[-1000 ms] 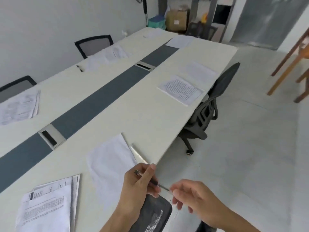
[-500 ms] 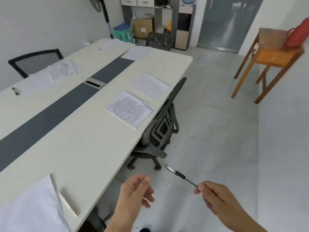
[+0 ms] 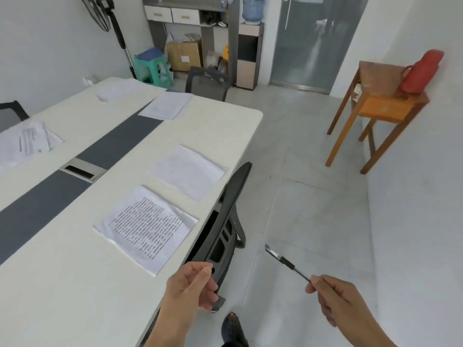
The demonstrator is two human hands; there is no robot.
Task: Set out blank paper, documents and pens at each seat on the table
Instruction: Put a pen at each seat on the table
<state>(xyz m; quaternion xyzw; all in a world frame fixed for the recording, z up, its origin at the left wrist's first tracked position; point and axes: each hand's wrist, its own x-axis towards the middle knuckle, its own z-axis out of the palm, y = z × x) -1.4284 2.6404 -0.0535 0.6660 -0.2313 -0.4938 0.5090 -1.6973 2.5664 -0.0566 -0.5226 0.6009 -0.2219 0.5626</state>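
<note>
A long white surface (image 3: pixel 75 284) is recorded, with a dark grey centre strip (image 3: pixel 120 141) and a metal cable hatch (image 3: pixel 82 169). A printed document (image 3: pixel 146 227) and a blank sheet (image 3: pixel 188 171) are laid side by side, not touching, before a black office chair (image 3: pixel 230 216). More papers (image 3: pixel 166 106) are seen at the far end. A glass door (image 3: pixel 315 41) and a wooden side table (image 3: pixel 383 111) carrying a red bag (image 3: pixel 423 71) are noted. The pen (image 3: pixel 285 261) is pinched at one end by the right hand (image 3: pixel 335 299), over the floor and off the surface. The left hand (image 3: pixel 190 286) is loosely curled, with nothing held. The print cannot be read. The pen's gripped end is hidden. A second chair (image 3: pixel 12 112) is cut off at the left edge.
</note>
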